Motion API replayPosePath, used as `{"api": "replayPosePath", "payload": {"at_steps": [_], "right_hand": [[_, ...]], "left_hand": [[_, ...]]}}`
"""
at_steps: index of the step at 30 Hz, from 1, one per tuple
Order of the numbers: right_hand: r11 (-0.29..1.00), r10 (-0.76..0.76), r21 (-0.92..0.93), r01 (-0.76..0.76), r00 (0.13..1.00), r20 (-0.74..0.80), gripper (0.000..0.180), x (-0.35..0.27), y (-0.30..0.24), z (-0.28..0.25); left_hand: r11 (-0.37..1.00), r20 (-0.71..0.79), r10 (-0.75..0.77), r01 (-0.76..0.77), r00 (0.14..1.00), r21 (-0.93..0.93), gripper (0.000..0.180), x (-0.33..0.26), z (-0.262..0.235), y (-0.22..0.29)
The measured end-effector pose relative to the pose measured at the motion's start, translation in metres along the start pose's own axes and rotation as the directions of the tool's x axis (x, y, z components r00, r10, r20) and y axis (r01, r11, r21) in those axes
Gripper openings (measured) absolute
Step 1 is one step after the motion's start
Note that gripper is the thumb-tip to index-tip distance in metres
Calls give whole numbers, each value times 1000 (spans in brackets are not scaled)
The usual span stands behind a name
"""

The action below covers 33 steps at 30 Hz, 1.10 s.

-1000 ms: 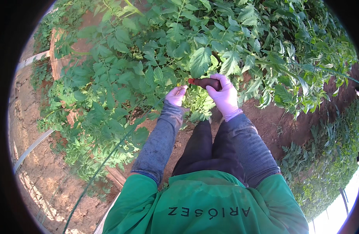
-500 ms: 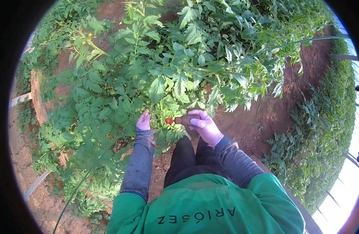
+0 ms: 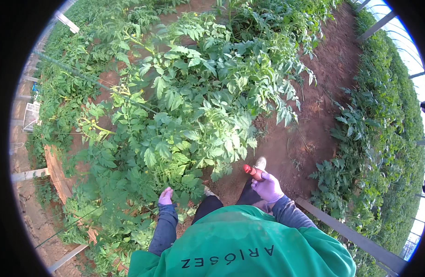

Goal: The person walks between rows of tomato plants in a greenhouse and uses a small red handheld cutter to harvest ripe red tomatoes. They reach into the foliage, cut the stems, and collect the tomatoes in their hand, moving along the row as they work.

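Note:
My right hand (image 3: 268,187), in a thin pale purple glove, is wrapped round a small brown bottle (image 3: 257,175) with a red tip. It holds the bottle tilted, red end up and to the left, above the bare soil by my right shoe (image 3: 260,163). My left hand (image 3: 165,195), gloved the same way, is at the near edge of the leafy tomato plants (image 3: 175,152). Its fingers are drawn together, and anything between them is too small to make out. Both forearms are in dark grey sleeves.
A brown soil path (image 3: 314,115) runs up the right side, with another green row (image 3: 383,115) beyond it. A grey metal bar (image 3: 351,235) slants across the lower right. Green string (image 3: 78,74) crosses the leaves at the left. A white crate (image 3: 31,115) stands at the far left.
The view has shifted toward the path on the right. The bottle in my right hand has moved away from the leaves, and my hands are farther apart and closer to my body.

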State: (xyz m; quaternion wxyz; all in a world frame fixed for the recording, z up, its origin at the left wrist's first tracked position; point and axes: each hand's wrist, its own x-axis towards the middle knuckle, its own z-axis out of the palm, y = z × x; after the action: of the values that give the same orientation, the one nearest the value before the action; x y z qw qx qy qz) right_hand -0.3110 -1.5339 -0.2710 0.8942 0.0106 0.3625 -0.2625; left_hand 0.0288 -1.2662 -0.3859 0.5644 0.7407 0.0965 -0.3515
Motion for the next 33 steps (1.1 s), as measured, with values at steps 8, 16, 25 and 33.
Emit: {"api": "replayPosePath", "payload": {"at_steps": [8, 16, 25, 33], "right_hand": [[954, -292, 67, 292, 956, -12, 40, -38, -203, -70], [766, -611, 207, 609, 789, -63, 43, -106, -361, -127], [733, -566, 373, 569, 814, -128, 42, -62, -396, -129], [791, -549, 241, 562, 826, -128, 44, -10, -482, -84]], "left_hand": [[974, 423, -167, 82, 891, 213, 24, -90, 226, 65], [899, 527, 358, -437, 771, 29, 21, -140, 476, 271], [746, 237, -269, 358, 933, -562, 43, -50, 650, 294], [270, 115, -610, 343, 784, -900, 49, -10, 663, 258]]}}
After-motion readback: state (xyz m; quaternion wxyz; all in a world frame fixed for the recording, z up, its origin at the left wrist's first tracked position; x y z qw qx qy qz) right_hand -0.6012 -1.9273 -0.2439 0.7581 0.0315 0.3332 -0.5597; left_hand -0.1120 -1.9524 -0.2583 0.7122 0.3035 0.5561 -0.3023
